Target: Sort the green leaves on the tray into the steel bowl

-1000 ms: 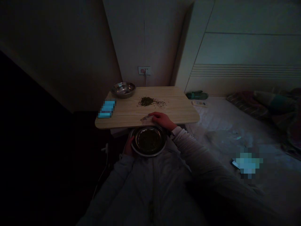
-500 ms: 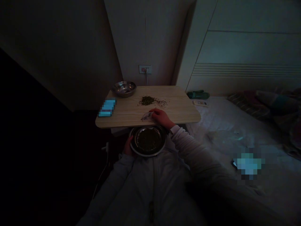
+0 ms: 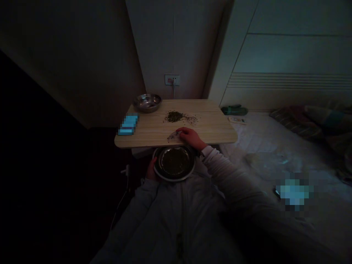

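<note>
In the dim head view my left hand [image 3: 151,171] grips the left rim of a round metal bowl [image 3: 174,179] below the table's front edge. Dark green grains [image 3: 176,160], like small beans, cover the bowl's bottom. My right hand [image 3: 191,138] rests on the table near that edge, its fingers closed on a thin, pale, flat piece [image 3: 174,136] with dark specks on or beside it; its kind is unclear. Behind it lies a pile of small green grains [image 3: 174,116], with darker bits [image 3: 190,119] scattered to the right.
The wooden table [image 3: 214,128] also bears an empty-looking steel bowl [image 3: 147,106] and a lit, blurred phone [image 3: 128,124]. At right, a bed holds a green bottle [image 3: 234,110], a remote [image 3: 237,120], a second lit device [image 3: 294,192] and bedding [image 3: 324,117]. A power cord [image 3: 121,201] hangs at left.
The whole view has shifted slightly, so things appear a little further right. Both hands keep nearly the same places, the left on the bowl and the right on the pale piece.
</note>
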Demonstrator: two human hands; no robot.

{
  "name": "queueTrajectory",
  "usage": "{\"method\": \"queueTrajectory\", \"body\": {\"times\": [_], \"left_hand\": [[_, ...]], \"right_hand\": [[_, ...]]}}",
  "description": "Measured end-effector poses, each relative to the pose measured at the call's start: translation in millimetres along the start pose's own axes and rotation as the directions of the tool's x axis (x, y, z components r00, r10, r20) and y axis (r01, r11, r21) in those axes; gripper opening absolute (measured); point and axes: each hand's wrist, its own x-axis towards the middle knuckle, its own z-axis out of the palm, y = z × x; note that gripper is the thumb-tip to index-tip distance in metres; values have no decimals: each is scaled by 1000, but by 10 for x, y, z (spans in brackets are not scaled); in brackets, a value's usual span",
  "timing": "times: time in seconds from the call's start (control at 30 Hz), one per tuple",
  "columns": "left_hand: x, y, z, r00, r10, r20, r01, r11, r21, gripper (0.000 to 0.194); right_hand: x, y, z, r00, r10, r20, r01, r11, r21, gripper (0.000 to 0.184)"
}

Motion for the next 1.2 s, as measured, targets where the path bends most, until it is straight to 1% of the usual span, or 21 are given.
{"method": "queueTrajectory", "body": {"times": [0.17, 0.33, 0.4, 0.47, 0.53, 0.6, 0.7, 0.83, 0.93, 1.07, 1.2], "left_hand": [[-28, 4, 12, 1000, -19, 3, 19, 1000, 4, 26], [-55, 11, 28, 999, -34, 14, 34, 999, 4, 28], [-59, 14, 33, 1000, -29, 8, 29, 1000, -2, 26], [-54, 14, 31, 999, -37, 5, 37, 999, 2, 25], [-39, 10, 21, 999, -41, 13, 41, 999, 12, 24], [-20, 3, 7, 999, -27, 22, 26, 999, 30, 23], [-4, -7, -4, 1000, 8, 14, -8, 999, 52, 23], [-28, -8, 18, 1000, 9, -11, -8, 998, 64, 25], [-51, 0, 44, 1000, 14, -18, -13, 998, 59, 26], [-33, 1, 36, 1000, 10, -29, -9, 998, 54, 25], [15, -14, -5, 1000, 12, 16, -12, 999, 52, 22]], "right_hand": [[-1, 20, 26, 1000, -19, 22, 19, 1000, 20, 33], [-6, 44, 14, 997, -57, 59, 47, 986, 159, 31], [10, 65, -24, 999, -36, 27, 30, 977, 209, 33], [40, 96, -73, 999, -7, -34, 14, 975, 224, 35], [74, 134, -120, 995, 11, -100, 11, 978, 208, 36], [104, 172, -155, 989, 25, -143, 1, 983, 182, 36], [125, 214, -186, 982, 37, -186, -12, 991, 131, 37], [126, 230, -206, 971, 46, -233, -24, 995, 97, 39], [121, 217, -206, 971, 62, -232, -46, 996, 74, 39], [109, 205, -197, 978, 48, -201, -35, 997, 72, 37], [94, 215, -202, 986, 48, -157, -26, 990, 136, 36]]}}
